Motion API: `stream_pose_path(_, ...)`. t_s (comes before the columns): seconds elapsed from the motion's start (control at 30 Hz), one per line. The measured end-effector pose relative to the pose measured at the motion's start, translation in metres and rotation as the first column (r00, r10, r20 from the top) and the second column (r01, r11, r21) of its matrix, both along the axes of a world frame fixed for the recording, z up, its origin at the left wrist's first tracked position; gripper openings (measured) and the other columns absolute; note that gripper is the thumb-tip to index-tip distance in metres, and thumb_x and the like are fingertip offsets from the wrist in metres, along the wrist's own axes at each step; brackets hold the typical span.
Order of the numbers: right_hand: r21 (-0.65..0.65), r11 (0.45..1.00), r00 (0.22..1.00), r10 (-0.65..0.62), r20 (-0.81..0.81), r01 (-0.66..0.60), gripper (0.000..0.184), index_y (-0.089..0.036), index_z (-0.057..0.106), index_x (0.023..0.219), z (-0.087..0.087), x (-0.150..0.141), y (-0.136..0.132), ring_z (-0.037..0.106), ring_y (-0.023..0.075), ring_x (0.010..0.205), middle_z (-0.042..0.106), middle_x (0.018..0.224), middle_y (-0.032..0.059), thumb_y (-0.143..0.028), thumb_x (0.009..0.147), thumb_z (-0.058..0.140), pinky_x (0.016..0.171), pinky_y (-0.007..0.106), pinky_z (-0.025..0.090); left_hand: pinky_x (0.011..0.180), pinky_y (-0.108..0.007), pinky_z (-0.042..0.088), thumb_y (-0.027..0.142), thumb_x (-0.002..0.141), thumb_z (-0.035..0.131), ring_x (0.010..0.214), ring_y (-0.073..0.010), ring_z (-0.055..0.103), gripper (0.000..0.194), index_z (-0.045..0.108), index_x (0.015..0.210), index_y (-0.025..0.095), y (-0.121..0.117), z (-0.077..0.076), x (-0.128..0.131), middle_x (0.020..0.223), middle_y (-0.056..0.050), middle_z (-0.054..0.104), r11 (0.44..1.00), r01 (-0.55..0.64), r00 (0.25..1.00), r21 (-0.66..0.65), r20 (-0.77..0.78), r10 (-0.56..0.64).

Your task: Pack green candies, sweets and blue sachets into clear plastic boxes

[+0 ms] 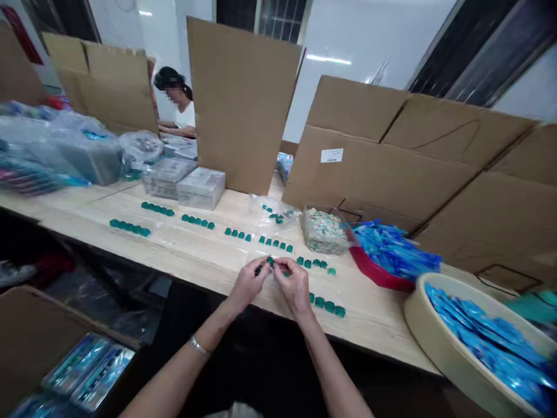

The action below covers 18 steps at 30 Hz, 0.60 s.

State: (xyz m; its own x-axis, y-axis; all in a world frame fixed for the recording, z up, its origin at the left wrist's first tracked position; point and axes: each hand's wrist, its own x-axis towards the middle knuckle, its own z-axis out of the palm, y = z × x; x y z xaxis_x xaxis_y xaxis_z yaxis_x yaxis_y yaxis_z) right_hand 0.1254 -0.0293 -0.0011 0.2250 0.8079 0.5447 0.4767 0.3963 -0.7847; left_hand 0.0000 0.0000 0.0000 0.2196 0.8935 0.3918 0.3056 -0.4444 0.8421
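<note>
Over the front part of the wooden table, my left hand (251, 280) and my right hand (293, 283) meet fingertip to fingertip. Pinched between them is a small dark green piece (270, 261); its exact kind is too small to make out. Both hands are closed on it, and some more green shows by the fingers. Just beyond lies a row of green pieces (275, 243), and another row (329, 306) sits to the right of my right wrist. Farther left, rounder green pieces (130, 227) stand in short lines.
A clear bag (261, 204) with green pieces and a clear box of small pale bits (326, 231) stand behind. On the right are a red basin (369, 268) and a cream tub (418, 316) of blue packets. Cardboard panels (243, 104) line the back; a person (185, 116) sits beyond.
</note>
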Motion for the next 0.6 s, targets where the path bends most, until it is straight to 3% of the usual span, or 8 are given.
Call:
stream_pose_path(0.17, 0.091, 0.995, 0.990, -0.046, 0.135, 0.034, 0.011, -0.018, 0.063, 0.079, -0.0002, -0.0059, -0.0027, 0.063, 0.0152, 0.071, 0.067, 0.077, 0.0032, -0.015, 0.080, 0.053, 0.068, 0.026, 0.051, 0.077, -0.031, 0.049, 0.023, 0.081, 0.056, 0.079, -0.0178, 0.064, 0.015, 0.063, 0.092, 0.016, -0.0043, -0.0042, -0.0015, 0.084, -0.006, 0.069, 0.985, -0.123, 0.991, 0.123, -0.032, 0.128)
stream_pose_path(0.27, 0.132, 0.989, 0.981, -0.092, 0.170, 0.070, 0.012, -0.017, 0.063, 0.079, 0.0000, -0.0084, -0.0026, 0.062, 0.0149, 0.067, 0.066, 0.074, 0.0029, -0.013, 0.079, 0.052, 0.067, 0.026, 0.050, 0.084, -0.033, 0.048, 0.016, 0.081, 0.051, 0.089, -0.0190, 0.065, 0.020, 0.064, 0.096, 0.016, -0.0028, -0.0061, -0.0014, 0.096, -0.009, 0.070, 0.984, -0.104, 0.994, 0.145, -0.025, 0.109)
stream_pose_path(0.37, 0.148, 0.983, 0.975, -0.137, 0.176, 0.111, 0.013, -0.018, 0.063, 0.078, 0.0011, -0.0087, -0.0024, 0.061, 0.0147, 0.065, 0.065, 0.072, 0.0027, -0.012, 0.078, 0.050, 0.065, 0.026, 0.050, 0.084, -0.032, 0.050, 0.017, 0.081, 0.052, 0.089, -0.0192, 0.066, 0.021, 0.065, 0.097, 0.015, -0.0008, -0.0050, -0.0015, 0.096, -0.009, 0.071, 0.993, -0.074, 0.997, 0.087, -0.006, 0.075)
stream_pose_path(0.47, 0.158, 0.982, 0.967, -0.132, 0.216, 0.099, 0.015, -0.018, 0.062, 0.077, 0.0018, -0.0081, -0.0034, 0.062, 0.0153, 0.067, 0.065, 0.072, 0.0030, -0.012, 0.078, 0.049, 0.066, 0.027, 0.050, 0.078, -0.031, 0.052, 0.018, 0.079, 0.056, 0.083, -0.0189, 0.067, 0.018, 0.066, 0.093, 0.016, 0.0011, -0.0027, -0.0031, 0.089, -0.007, 0.072, 0.998, -0.060, 0.998, 0.010, 0.008, 0.060)
stream_pose_path(0.6, 0.115, 0.991, 0.981, -0.087, 0.171, 0.068, 0.014, -0.018, 0.063, 0.077, 0.0020, -0.0032, -0.0036, 0.062, 0.0160, 0.068, 0.065, 0.073, 0.0038, -0.013, 0.077, 0.050, 0.069, 0.028, 0.051, 0.086, -0.032, 0.050, 0.013, 0.079, 0.054, 0.091, -0.0183, 0.066, 0.022, 0.068, 0.095, 0.017, 0.0047, -0.0037, -0.0097, 0.095, -0.006, 0.072, 0.999, -0.026, 0.999, 0.046, 0.021, 0.025)
